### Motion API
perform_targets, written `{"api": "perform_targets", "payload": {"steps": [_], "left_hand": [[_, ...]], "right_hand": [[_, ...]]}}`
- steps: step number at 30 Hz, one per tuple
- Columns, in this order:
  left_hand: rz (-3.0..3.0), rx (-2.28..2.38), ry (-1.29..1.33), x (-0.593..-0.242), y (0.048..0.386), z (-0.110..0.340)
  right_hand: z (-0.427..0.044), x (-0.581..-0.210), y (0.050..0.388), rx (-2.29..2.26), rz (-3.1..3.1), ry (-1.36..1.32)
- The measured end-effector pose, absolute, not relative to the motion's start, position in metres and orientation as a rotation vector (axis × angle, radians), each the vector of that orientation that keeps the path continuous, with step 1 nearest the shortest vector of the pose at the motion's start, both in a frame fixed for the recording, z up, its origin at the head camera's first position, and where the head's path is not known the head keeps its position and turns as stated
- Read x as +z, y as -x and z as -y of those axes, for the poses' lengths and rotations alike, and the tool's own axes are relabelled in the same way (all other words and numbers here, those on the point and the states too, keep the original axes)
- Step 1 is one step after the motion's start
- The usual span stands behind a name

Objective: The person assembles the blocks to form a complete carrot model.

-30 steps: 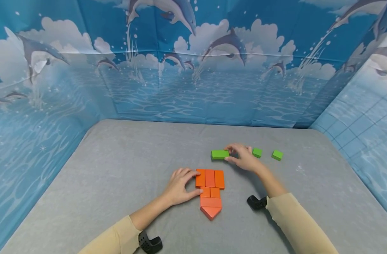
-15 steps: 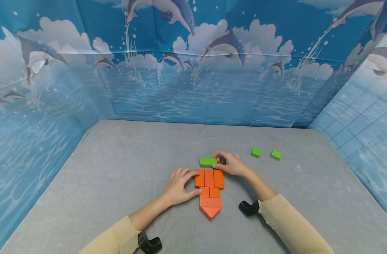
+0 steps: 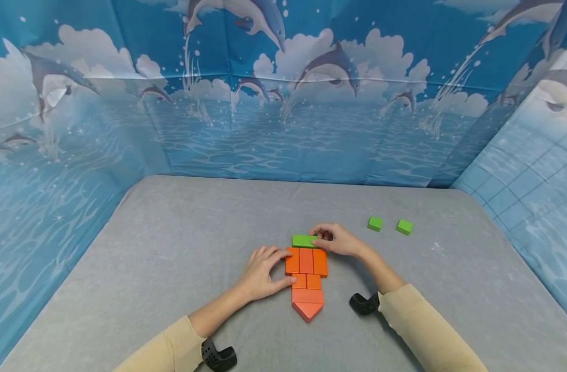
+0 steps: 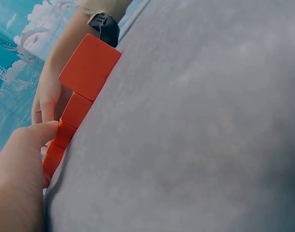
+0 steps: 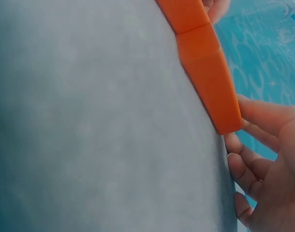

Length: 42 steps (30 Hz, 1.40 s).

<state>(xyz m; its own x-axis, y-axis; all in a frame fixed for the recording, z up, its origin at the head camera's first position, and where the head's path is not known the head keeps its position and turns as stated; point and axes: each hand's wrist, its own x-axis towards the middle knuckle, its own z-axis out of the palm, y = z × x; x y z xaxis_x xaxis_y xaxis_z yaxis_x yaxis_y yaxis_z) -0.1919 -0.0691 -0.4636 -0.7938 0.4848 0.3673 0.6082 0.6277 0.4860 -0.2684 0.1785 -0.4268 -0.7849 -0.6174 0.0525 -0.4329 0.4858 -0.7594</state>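
Observation:
In the head view, my right hand pinches the right end of a green rectangular block between thumb and fingers. That block lies against or just behind the far row of orange blocks. My left hand rests at the left side of the orange arrangement, forefinger at the far-left block and thumb at the small orange blocks. Nearer are a wide orange block and an orange triangular block pointing toward me. In the right wrist view, the green block is hidden behind the orange blocks.
Two small green blocks, one on the left and one on the right, lie apart at the far right of the grey cloth-covered table. A dolphin-print curtain rises behind and along both sides.
My right hand has carried the green block left and toward me, up to the far side of the orange row. My left hand has stayed in place.

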Motion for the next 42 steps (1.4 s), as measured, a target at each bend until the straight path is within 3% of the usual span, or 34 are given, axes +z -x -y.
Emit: {"api": "perform_targets", "payload": {"steps": [8,15,22,32,42], "left_hand": [[2.651,-0.890,0.902,-0.464,0.192,0.068],[2.657,-0.884,0.896,-0.464,0.192,0.068],[2.662,-0.878,0.892,-0.465,0.192,0.068],[2.651,-0.882,0.908,-0.465,0.192,0.068],[2.650,-0.877,0.902,-0.466,0.192,0.068]], "right_hand": [[-0.179,-0.429,0.269,-1.136,-2.511,0.904],[-0.168,-0.395,0.248,-1.133,-2.483,0.885],[-0.171,-0.394,0.246,-1.207,-2.498,0.874],[-0.227,-0.401,0.255,-1.442,-2.862,0.619],[-0.296,-0.427,0.264,-1.338,-2.999,0.287]]}}
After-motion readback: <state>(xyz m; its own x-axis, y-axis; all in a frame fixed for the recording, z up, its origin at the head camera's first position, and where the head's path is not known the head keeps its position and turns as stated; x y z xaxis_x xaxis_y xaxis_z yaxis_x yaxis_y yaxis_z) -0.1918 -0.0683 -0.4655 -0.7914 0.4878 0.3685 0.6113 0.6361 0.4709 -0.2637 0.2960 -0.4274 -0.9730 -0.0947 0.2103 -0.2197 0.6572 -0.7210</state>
